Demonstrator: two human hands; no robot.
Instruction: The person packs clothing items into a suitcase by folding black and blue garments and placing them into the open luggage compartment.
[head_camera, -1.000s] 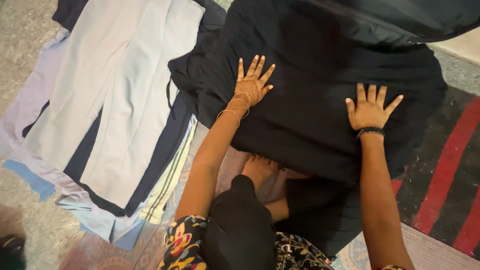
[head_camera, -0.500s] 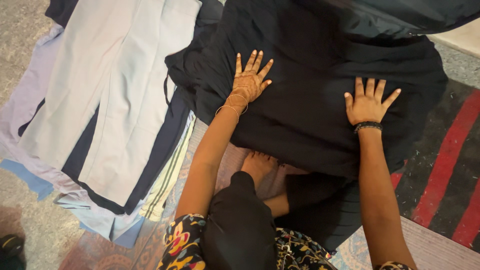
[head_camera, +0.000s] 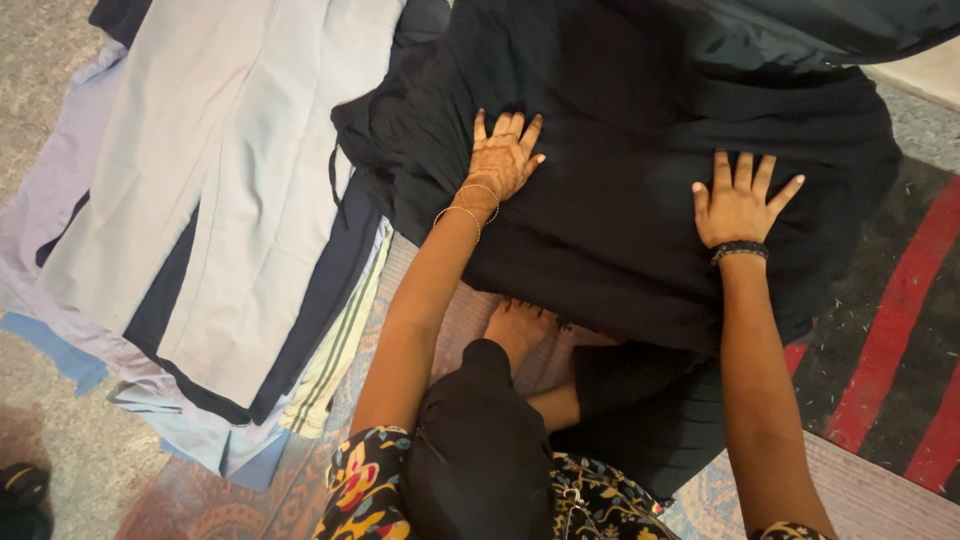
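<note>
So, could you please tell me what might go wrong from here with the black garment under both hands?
The left hand lies near the edge of the black garment, beside the stack of pale folded clothes; a sideways push might disturb that stack. The right hand presses flat, so creases could get set in. The garment's near edge drapes over a foot and could snag.

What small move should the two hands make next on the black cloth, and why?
Probably slide both palms outward to smooth it. The left hand and right hand lie flat and open on the black garment, which shows folds near its left edge beside the pile of pale clothes.
</note>
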